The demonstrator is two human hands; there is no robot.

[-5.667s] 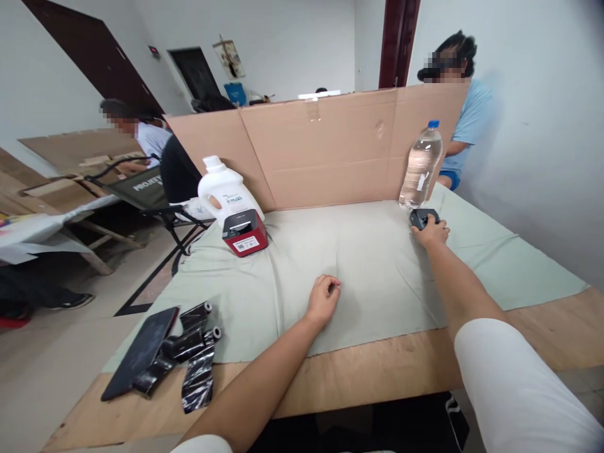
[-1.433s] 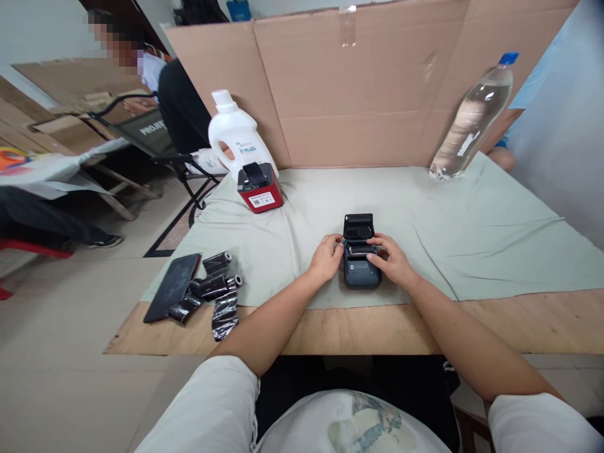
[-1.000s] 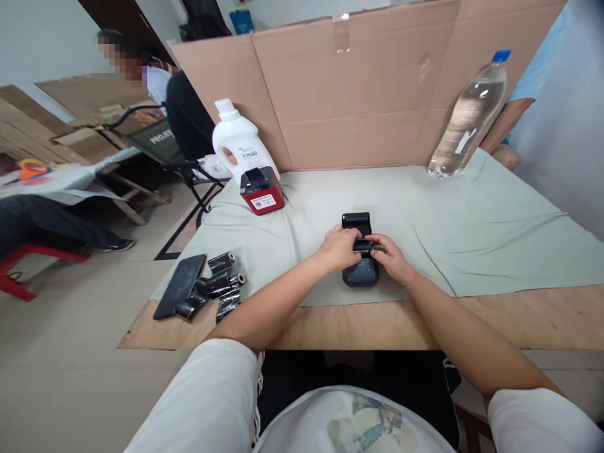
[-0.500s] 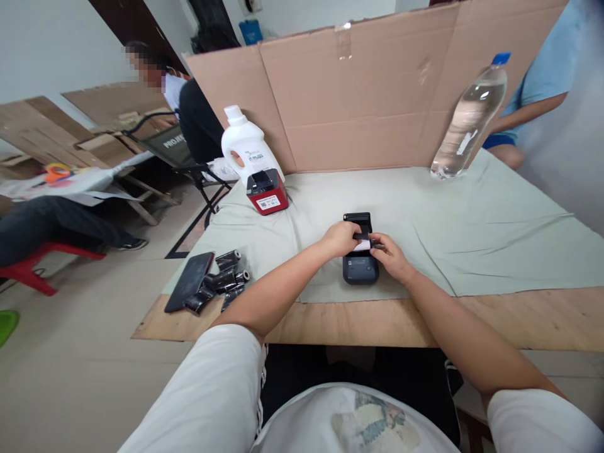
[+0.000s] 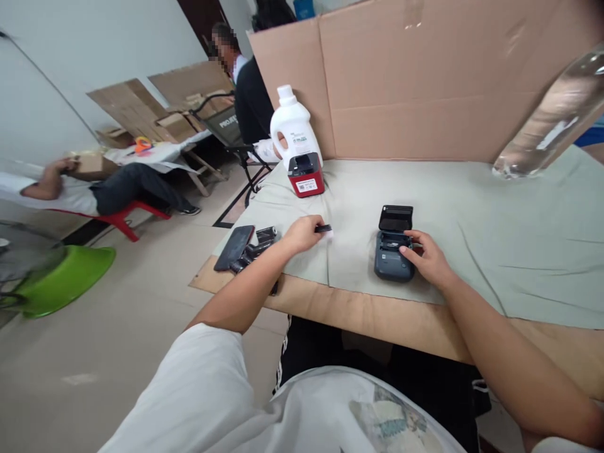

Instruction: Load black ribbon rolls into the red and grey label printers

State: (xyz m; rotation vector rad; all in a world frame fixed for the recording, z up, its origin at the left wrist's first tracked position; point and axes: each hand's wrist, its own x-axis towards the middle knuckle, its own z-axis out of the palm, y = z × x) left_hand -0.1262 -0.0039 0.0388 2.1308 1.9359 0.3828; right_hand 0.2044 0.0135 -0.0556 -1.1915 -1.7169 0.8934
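Much care: at centre, with left hand point(image 5: 302, 235) clenched on black piece point(image 5: 323, 229), keep level; right of centre, with right hand point(image 5: 428, 257) touching device point(image 5: 392, 266), press lightly, cannot tell if clenched.

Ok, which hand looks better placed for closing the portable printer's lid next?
Probably the right hand: it touches the portable printer, near the raised lid. The left hand is away to one side, pinching a small black piece.

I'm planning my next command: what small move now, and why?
Probably lower the left hand to rest the small black piece on the cloth: its fingers hold that piece away from the open-lidded device, with bare cloth between.
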